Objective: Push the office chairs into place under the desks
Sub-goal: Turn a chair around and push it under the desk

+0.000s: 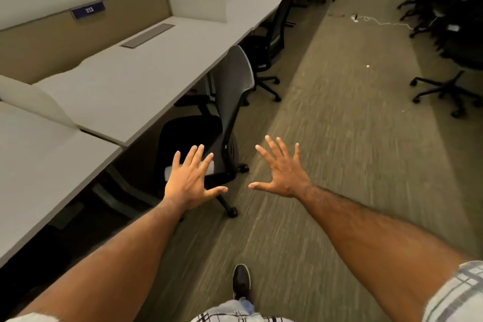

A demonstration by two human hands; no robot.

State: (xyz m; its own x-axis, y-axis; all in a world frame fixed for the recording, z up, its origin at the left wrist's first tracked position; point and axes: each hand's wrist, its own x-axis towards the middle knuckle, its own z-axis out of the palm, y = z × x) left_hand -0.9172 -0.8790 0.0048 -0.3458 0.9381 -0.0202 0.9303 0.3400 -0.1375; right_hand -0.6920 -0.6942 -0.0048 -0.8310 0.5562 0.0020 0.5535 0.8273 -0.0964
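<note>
While both my arms reach out ahead over the carpet [339, 138], neither hand holds anything. My left hand [189, 183] is spread flat, fingers splayed, palm down, and in the view it overlaps the base of the nearest office chair [230, 102]; I cannot tell whether it touches the chair or only hovers in front of it. My right hand [283, 172] is likewise spread wide and empty, out over bare carpet to the right of that chair, apart from it.

That nearest chair has a grey backrest and a black seat. Its seat sits under the front edge of the white desk [146, 78], with the backrest standing just beside that edge and its wheeled base on the carpet below. A second, dark mesh-backed chair [271, 39] stands farther along the same row, close against the front edge of the next desk [251, 2]. White divider panels [198, 5] stand upright between the desks, and a grey cable hatch [147, 35] lies flush near the rear edge of the nearest desk. A small blue sign [88, 10] sits on the rear partition.

Across the aisle, several black chairs [449, 60] stand loose at the right. A white cable [379, 21] trails on the carpet. My black shoe [241, 281] shows at the bottom edge.
</note>
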